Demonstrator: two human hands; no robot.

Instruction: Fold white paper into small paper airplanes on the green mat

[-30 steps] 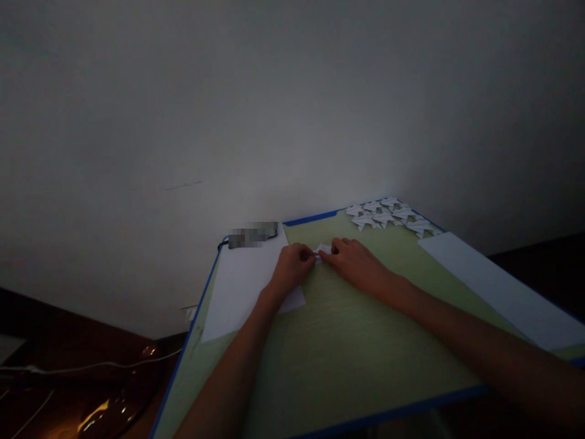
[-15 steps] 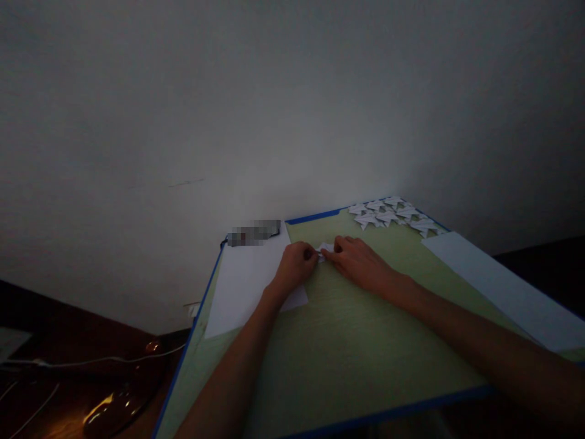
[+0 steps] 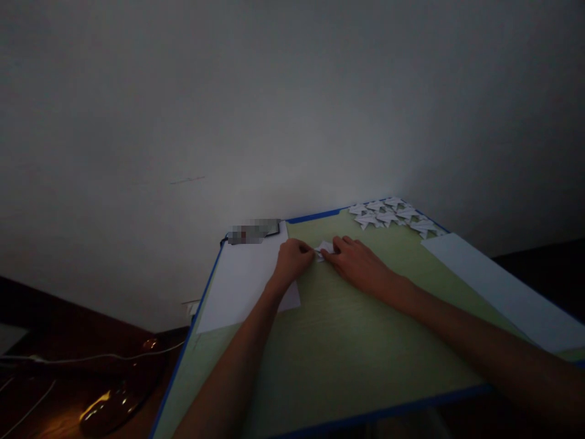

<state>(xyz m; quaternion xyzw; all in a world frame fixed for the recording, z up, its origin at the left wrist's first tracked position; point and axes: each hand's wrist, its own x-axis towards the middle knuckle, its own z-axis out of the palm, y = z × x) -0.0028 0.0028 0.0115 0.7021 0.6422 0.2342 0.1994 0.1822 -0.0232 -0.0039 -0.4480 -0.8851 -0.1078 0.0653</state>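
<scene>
Head view, only one. Left hand (image 3: 293, 263) is pinching the left end of a small white paper piece (image 3: 326, 245), thumb and finger closing narrow on it. Right hand (image 3: 359, 261) is gripping the right end, thumb and forefinger closing on the paper; the remaining fingers are curling beside it. Both grips are holding the same piece, fingertips nearly meeting. Piece is sitting right of frame centre, on or just over the desk (image 3: 356, 347); can't tell which. Its exact shape is hiding behind the fingers.

Step in hand: looks like both hands are working a fold or crease. Next move is probably calling for fine fingertip control, right grip steadying while the left is shaping the end.

White sheet (image 3: 237, 280) is lying left of centre, partly under the left arm; a blurred item (image 3: 251, 233) is resting at its top. Folded papers (image 3: 386, 217) are clustering at the desk's far right corner, and a paper strip (image 3: 498, 289) is running along the right edge.
</scene>
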